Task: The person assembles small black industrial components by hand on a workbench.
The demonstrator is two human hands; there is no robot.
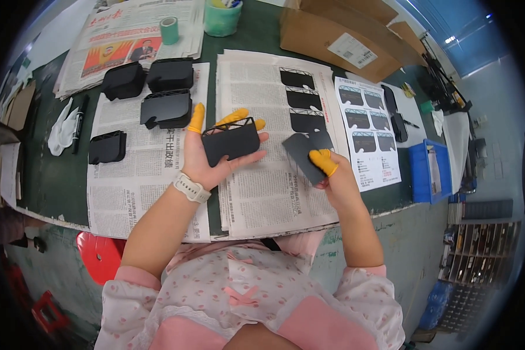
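My left hand (199, 162), palm up with yellow finger cots on the thumb and some fingers, holds a thin black plate (232, 143). The plate has a lattice strip along its top edge and a notch in its lower edge. My right hand (339, 176), with a yellow cot on its thumb, pinches a dark flat plate (301, 154) tilted over newspaper. Another dark piece (321, 140) shows right behind it; whether I hold it too, I cannot tell. Beyond, a column of similar black plates (305, 100) lies on the newspaper (251, 87).
Stacks of black plates (166, 109) stand on newspaper at left. A printed picture sheet (374, 160) lies at right, beside a blue bin (430, 171). At the back are a cardboard box (338, 35), a green cup (221, 18) and a tape roll (169, 30). White gloves (64, 129) lie far left.
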